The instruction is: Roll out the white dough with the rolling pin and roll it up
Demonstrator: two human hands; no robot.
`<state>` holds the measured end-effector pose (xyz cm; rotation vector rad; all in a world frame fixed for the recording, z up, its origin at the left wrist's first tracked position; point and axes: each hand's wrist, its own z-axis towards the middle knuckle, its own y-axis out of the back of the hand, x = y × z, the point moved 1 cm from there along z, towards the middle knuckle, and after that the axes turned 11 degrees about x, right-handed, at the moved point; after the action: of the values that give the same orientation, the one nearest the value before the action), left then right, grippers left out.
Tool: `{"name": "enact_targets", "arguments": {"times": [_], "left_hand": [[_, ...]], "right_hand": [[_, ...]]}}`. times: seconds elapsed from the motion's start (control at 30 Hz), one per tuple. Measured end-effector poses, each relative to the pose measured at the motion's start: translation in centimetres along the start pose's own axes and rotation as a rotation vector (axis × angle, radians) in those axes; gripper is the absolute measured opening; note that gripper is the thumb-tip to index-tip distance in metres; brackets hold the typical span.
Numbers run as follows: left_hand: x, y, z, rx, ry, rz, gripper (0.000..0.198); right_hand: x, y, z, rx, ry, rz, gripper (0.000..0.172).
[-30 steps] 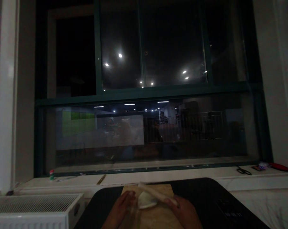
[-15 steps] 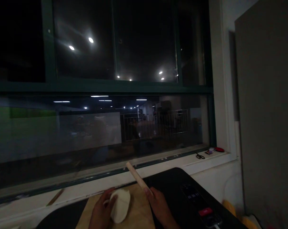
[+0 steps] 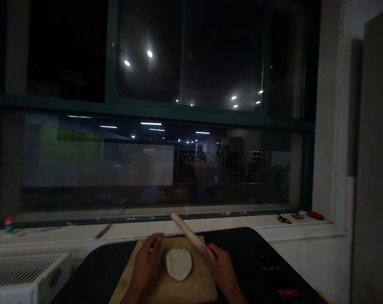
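A flattened round of pale dough (image 3: 179, 264) lies on the wooden board (image 3: 169, 292), its rim slightly uneven. My right hand (image 3: 219, 262) is closed round the near end of a wooden rolling pin (image 3: 186, 229), which slants up and to the left above the board's far right side. Just left of the dough, apart from it, is my left hand (image 3: 148, 261). Its fingers are bent with a small gap between them, and nothing is seen in its grasp.
The board rests on a black table (image 3: 242, 242) before a window sill (image 3: 191, 221). A phone (image 3: 273, 272) showing a timer lies at the right. Black scissors (image 3: 283, 219) and a red item (image 3: 316, 215) sit on the sill. A white radiator (image 3: 29, 274) stands at lower left.
My left hand has let go of the dough, which went from held up on edge to lying flat on the board. The rolling pin stays in my right hand. The view has turned left.
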<state>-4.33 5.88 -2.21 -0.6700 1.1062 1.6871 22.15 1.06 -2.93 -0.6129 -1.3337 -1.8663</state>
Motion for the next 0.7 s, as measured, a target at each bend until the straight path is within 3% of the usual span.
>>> {"name": "enact_targets", "arguments": {"times": [0.17,0.27,0.37,0.53,0.7], "left_hand": [[-0.8,2.9,0.3,-0.288,-0.193,0.084,0.044],[-1.2,3.2,-0.1,-0.301,-0.383,0.272,0.034],[-1.4,2.0,-0.5,-0.167,-0.425,0.423,0.036],[-2.0,-0.2,-0.9,0.283,-0.258,0.606,0.046],[-3.2,-0.6,0.7,0.398,-0.128,0.794,0.048]], "right_hand": [[5.2,0.8,0.9,0.066,0.020,-0.304,0.043],[6.4,-0.8,0.5,0.140,0.061,-0.460,0.035],[4.9,-3.4,-0.3,0.198,0.099,-0.561,0.032],[2.2,-5.1,-0.6,0.186,0.181,-0.536,0.038],[1.3,-4.8,0.0,0.105,0.302,-0.554,0.032]]}}
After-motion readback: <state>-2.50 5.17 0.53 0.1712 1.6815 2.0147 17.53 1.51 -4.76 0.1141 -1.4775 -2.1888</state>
